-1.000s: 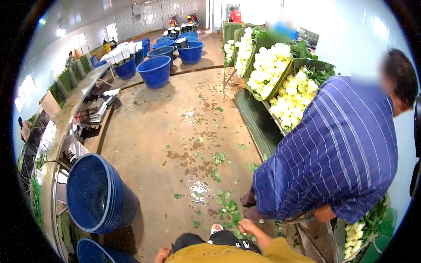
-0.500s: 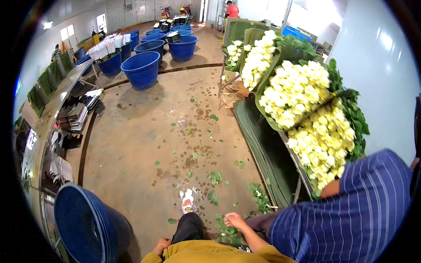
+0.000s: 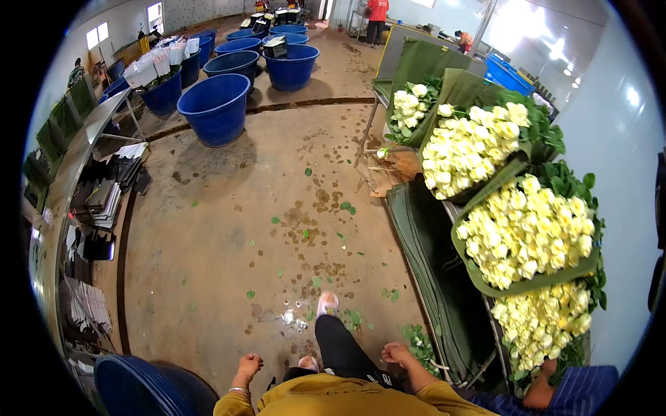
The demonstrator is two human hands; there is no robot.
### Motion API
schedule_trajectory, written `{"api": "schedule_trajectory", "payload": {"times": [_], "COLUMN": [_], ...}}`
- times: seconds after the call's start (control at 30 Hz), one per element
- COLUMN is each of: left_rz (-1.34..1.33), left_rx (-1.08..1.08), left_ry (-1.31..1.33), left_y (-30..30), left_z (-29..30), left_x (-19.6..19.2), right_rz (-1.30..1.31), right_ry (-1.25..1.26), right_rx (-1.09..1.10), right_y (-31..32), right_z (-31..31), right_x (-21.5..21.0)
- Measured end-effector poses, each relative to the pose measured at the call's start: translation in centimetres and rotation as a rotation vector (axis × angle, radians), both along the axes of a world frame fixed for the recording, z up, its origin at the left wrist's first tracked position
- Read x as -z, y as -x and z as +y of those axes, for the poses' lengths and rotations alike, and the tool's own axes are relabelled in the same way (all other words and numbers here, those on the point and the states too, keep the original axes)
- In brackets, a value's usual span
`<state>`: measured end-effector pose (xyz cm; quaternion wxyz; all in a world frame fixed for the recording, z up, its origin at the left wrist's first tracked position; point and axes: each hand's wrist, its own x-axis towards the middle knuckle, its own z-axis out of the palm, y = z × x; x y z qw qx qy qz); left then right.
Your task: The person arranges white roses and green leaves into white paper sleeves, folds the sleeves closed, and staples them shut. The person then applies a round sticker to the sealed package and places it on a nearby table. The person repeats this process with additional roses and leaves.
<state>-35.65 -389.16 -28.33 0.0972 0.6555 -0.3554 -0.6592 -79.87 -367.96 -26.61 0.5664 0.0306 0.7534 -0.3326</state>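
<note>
My left hand hangs low over the wet floor, its fingers loosely curled and nothing visible in them. My right hand is likewise curled with nothing to be seen in it. It is nearest to a heap of fallen green leaves beside the rack at my right. On that rack lie several bunches of pale yellow roses, some wrapped in dark green sheets. Neither hand touches the flowers. A co-worker's arm, in a striped blue sleeve, reaches to the lowest roses.
Large blue tubs stand ahead on the left, and a stack of blue tubs is close at my lower left. A metal-edged table runs along the left. Dark green sheets hang under the rack. Loose leaves and wet patches dot the floor.
I have stepped forward; the rack, tubs and co-worker have shifted back past me. Both hands have swung, the left showing farther from my body. The co-worker is now mostly out of view.
</note>
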Motion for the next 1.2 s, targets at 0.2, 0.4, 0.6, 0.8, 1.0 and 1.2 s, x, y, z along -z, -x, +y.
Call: {"api": "schedule_trajectory", "payload": {"times": [0.2, 0.4, 0.6, 0.8, 1.0, 1.2], "left_rz": [-0.150, -0.298, -0.242, -0.253, -0.286, -0.095], "left_rx": [0.024, 0.037, 0.008, 0.207, 0.670, 0.817], "left_ry": [-0.153, -0.155, -0.073, -0.052, 0.038, 0.107], "left_y": [0.6, 6.1, 14.9, 18.1, 19.2, 30.5], "left_z": [-5.5, -15.2, -28.9, -40.6, -56.3, -74.9], "left_x": [3.7, -0.8, -4.6, -2.1, 5.8, 0.6], "right_rz": [0.093, 0.257, 0.463, 0.430, 0.752, 0.831], "right_ry": [0.215, 0.334, 0.518, 0.484, 0.492, 0.708], "right_rx": [0.111, 0.198, 0.456, 0.648, 0.405, 0.777], "right_y": [10.4, 23.2, 35.7, 41.6, 35.0, 22.7], "right_z": [-22.8, -46.2, -59.9, -64.3, -61.9, -62.9], "right_x": [-2.1, -2.4, -5.6, -6.5, -7.5, -24.4]}}
